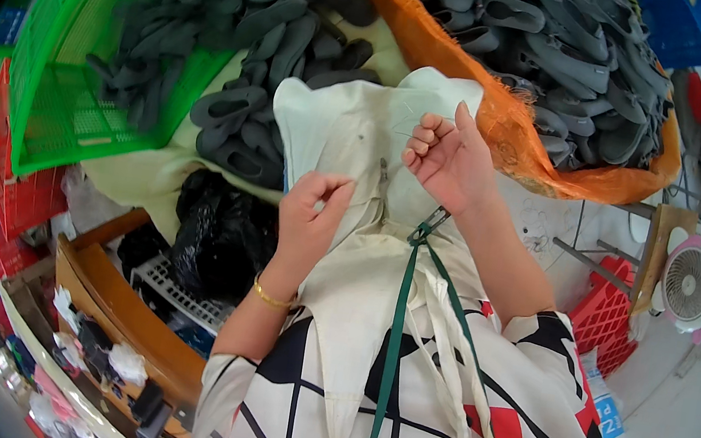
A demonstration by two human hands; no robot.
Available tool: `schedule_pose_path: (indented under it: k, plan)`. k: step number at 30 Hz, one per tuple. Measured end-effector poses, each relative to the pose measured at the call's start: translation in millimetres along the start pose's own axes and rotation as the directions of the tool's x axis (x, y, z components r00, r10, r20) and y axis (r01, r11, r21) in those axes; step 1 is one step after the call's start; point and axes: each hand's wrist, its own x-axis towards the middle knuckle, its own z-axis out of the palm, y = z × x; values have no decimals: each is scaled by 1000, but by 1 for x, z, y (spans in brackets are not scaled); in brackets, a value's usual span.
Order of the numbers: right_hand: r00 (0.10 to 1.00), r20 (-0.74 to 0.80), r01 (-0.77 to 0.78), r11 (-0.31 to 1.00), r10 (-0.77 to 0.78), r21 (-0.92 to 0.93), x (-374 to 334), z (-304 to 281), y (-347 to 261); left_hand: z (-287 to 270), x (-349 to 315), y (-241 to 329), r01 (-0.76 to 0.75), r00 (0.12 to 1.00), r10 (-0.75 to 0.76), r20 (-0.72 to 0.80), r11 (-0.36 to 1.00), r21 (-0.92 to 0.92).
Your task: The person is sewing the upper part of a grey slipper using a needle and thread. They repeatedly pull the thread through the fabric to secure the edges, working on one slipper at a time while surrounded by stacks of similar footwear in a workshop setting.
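My left hand [308, 217] hovers over the cream apron [326, 135] on my lap, thumb and forefinger pressed together; anything between them is too small to make out. Higher and to the right, my right hand [452, 163] is turned palm up, its fingers half curled and the thumb standing apart, with nothing visible in the palm. A faint thin line, perhaps a thread, shows beside its fingertips. Below the right wrist hangs a green strap [397, 333] with a dark metal clip [429, 226]. Grey slip-on shoes [243, 119] lie piled just beyond my left hand.
A tilted green crate [79, 46] of grey shoes stands at far left. The orange sack [506, 133] at far right holds several more. Black plastic bags [219, 232] and a wooden drawer [140, 315] are at left; a fan [689, 280] and red basket [601, 317] at right.
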Motion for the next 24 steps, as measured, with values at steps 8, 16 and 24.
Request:
schedule_pose_path:
  k: [8,16,24]
  plan:
    - [999,-1,-52,984,53,-169,-8,28,35,-2,8,21,-225,974,226,22,945,239]
    - [986,104,-93,945,132,-315,-3,27,66,-28,-12,-3,-225,969,245,-41,935,274]
    - [986,142,-3,849,92,-528,-7,21,91,-34,-31,-31,-283,941,337,-5,797,534]
